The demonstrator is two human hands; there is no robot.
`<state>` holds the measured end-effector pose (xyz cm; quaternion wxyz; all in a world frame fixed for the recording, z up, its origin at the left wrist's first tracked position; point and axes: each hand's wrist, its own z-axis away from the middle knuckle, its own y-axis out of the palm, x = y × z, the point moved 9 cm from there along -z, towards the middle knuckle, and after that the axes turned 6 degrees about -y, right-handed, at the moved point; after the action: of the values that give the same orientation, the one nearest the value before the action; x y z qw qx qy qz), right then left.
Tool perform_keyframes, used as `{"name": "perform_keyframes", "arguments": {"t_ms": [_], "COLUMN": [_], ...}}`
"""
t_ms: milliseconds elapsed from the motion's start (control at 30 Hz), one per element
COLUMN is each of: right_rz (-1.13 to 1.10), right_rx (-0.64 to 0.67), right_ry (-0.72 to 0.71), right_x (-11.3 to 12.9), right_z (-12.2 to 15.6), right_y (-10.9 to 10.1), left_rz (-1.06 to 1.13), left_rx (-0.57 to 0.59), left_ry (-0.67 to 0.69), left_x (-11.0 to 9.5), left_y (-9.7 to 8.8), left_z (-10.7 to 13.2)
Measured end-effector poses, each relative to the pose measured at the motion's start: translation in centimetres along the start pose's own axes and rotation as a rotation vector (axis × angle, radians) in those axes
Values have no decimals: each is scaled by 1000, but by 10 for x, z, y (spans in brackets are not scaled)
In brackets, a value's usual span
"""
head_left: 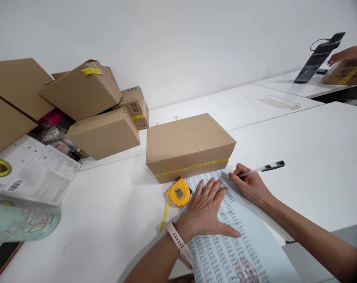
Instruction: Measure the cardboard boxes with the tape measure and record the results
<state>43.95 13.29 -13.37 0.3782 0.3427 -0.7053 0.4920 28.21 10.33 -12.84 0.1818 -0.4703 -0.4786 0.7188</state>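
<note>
— Where do we have our hands?

— Our left hand (pixel 206 210) lies flat on the printed sheet (pixel 249 243), fingers spread wide and stretched out, gripping nothing. We judge that it presses down so the paper does not slide.

— And the other?

— Our right hand (pixel 249 186) is curled closed around a pen (pixel 262 169), pinched between thumb and fingers. The tip is hidden behind the fingers near the top edge of the sheet, and the capped end points away to the right.

— Where does the sheet lie?

— On the white table (pixel 299 157), right in front of us. Its far edge runs up against the brown box (pixel 188 145), and its near end hangs over the table's edge.

— What lies beside it?

— A yellow tape measure (pixel 178 192) sits just left of our left fingertips, touching the foot of the box and close enough to grab. A yellow strip runs along the box's front face.

— Anything else about?

— A pile of boxes (pixel 86 102) is heaped at the back left. Far right, another person's hand (pixel 346 54) rests on a box of their own, well apart from us.
</note>
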Motion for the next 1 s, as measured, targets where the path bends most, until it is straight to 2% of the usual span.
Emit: {"name": "perform_keyframes", "arguments": {"t_ms": [333,1000], "right_rz": [12,11], "right_rx": [-5,4], "right_ry": [-27,-8], "right_x": [6,3], "right_z": [-2,-2], "right_y": [1,0], "left_rz": [-9,27], "left_rx": [-13,2], "left_ry": [8,11], "left_x": [-2,-2], "left_y": [-2,-3], "left_z": [1,2]}}
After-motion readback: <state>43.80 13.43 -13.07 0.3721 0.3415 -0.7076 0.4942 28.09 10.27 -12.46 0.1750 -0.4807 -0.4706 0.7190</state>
